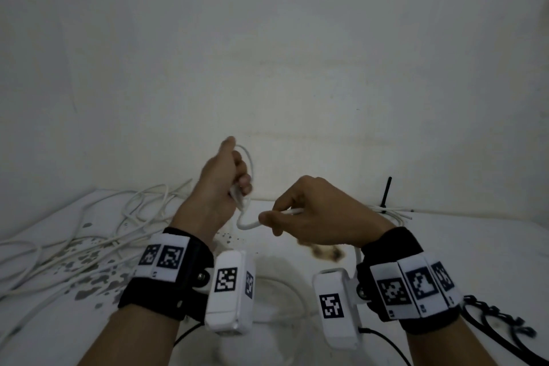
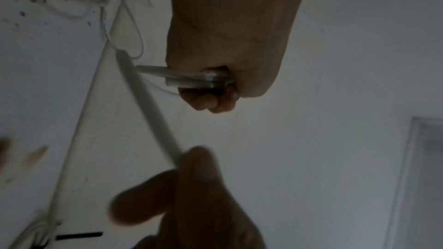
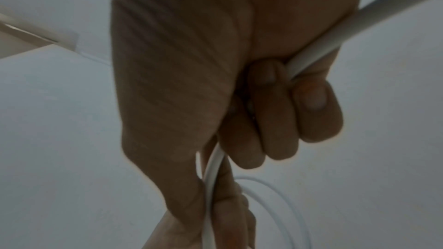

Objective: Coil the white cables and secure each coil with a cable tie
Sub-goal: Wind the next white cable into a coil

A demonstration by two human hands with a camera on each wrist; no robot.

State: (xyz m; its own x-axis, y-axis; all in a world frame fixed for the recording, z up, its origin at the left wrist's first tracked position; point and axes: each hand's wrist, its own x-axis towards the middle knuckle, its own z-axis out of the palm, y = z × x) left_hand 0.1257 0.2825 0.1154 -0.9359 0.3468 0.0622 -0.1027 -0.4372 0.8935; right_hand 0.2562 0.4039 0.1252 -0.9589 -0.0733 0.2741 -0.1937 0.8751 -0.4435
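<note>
I see a white cable (image 1: 248, 224) over a white table (image 1: 445, 246) flecked with grey spots; a black cable tie (image 1: 386, 192) stands behind, and black wristbands (image 1: 166, 276) carry black-and-white square markers.

- The white cable (image 1: 248, 224) looked like smooth plastic with a faint sheen.
- The table (image 1: 445, 246) was matt white, its coating flaked in dark speckles.
- The wrist bands (image 1: 395, 244) were black cloth carrying smooth white plastic blocks.
- The black cable tie (image 1: 386, 192) looked matt, likely plastic.
- The wall (image 1: 297, 38) was dull, slightly rough paintwork.
</note>
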